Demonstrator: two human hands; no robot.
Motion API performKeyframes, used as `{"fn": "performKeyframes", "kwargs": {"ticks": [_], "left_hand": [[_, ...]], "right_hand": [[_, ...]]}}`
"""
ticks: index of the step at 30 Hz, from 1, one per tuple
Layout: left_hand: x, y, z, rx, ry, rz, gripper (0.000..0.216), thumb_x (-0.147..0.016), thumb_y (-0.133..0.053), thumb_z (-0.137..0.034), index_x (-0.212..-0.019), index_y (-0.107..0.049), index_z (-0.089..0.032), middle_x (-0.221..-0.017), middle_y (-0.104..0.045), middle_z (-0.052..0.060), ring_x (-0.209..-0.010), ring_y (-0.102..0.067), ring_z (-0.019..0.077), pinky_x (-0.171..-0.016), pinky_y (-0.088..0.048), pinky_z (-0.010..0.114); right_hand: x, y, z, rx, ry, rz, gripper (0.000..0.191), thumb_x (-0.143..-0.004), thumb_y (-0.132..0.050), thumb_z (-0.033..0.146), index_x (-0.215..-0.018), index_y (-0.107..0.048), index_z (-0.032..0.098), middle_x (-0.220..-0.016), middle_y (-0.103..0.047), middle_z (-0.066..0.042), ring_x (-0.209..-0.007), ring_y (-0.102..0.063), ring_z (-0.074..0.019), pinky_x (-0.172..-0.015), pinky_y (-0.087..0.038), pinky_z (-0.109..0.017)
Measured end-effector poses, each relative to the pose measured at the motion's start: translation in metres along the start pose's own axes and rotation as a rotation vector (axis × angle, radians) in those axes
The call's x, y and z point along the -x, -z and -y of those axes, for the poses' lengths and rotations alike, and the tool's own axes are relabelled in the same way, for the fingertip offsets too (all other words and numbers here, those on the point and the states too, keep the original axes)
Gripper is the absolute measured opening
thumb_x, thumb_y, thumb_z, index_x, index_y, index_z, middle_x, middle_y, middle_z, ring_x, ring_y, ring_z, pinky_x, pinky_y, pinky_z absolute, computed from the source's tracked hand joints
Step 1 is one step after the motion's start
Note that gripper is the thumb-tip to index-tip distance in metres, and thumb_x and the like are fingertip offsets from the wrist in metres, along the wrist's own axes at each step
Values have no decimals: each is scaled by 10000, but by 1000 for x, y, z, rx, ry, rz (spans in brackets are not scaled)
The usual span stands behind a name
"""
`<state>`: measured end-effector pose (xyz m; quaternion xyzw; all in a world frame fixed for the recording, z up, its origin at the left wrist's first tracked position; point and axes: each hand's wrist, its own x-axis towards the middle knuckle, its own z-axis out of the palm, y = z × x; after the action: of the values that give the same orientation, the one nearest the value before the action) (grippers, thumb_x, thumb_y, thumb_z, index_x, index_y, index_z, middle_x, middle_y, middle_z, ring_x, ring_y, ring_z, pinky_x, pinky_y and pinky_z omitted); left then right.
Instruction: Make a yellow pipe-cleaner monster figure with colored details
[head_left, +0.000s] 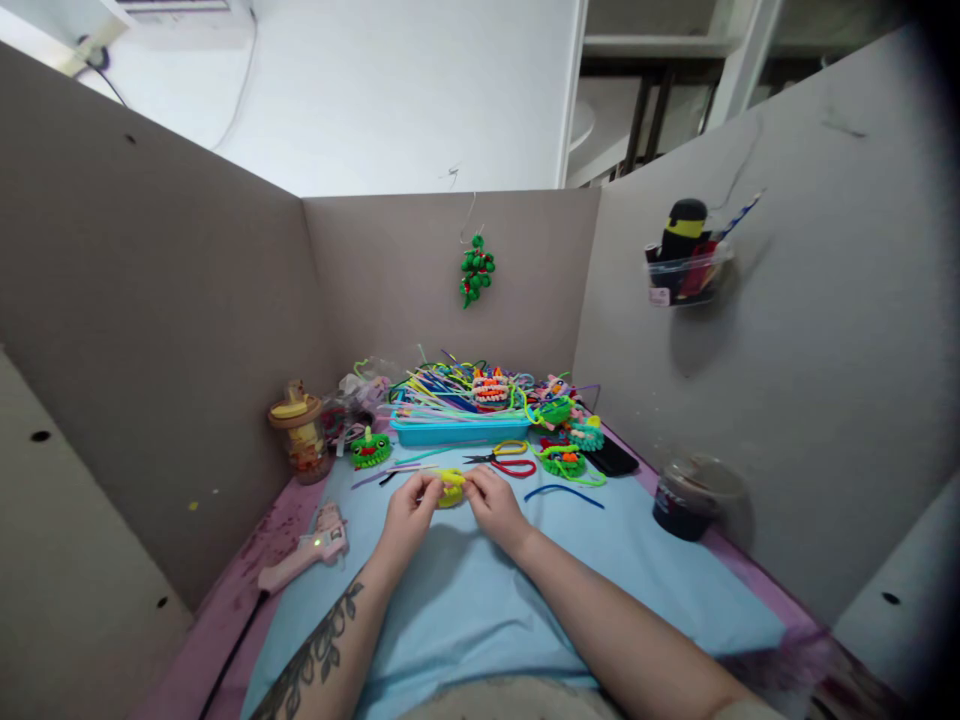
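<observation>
Between my two hands is a yellow pipe-cleaner piece (451,489), held just above the blue cloth. My left hand (414,507) pinches its left side with thumb and fingers. On the other side my right hand (493,502) pinches it too. The fingers hide part of its shape. Just beyond the hands lie scissors (510,459) with one red and one yellow handle loop, blades pointing left. A blue pipe cleaner (564,493) rests to the right of my right hand. Several loose pipe cleaners (382,474) lie beyond my left hand.
A blue tray (461,433) heaped with pipe cleaners stands at the back. Green pipe-cleaner figures (370,448) sit beside it. At left are a pink glue gun (315,550) and a cup (298,440); at right, a phone (611,459) and a dark tub (681,505). Partition walls enclose three sides.
</observation>
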<state>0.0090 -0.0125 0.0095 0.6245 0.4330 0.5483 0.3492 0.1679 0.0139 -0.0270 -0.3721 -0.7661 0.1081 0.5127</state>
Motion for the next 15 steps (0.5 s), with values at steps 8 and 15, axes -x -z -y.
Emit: {"fn": "performKeyframes", "kwargs": {"ticks": [8,15], "left_hand": [[1,0,2,27,47,-35,253,-711,-590,-411,-771,-613,-167,-713,-630,39,-627,-563,156,-550,-437,234],[-4,6,15,69,-35,-21,182,-706,-607,-333,-780,-668,-178,-1002,-651,103,-920,-581,230,-720,-477,287]], "right_hand": [[-2,2,3,-91,-69,-6,324,-902,-356,297,-671,-552,184,-660,-530,-24,-656,-513,-153,-589,-398,-248],[0,-1,7,-127,-45,117,357,-908,-342,325,-656,-551,184,-643,-534,-20,-643,-515,-147,-606,-399,-250]]}}
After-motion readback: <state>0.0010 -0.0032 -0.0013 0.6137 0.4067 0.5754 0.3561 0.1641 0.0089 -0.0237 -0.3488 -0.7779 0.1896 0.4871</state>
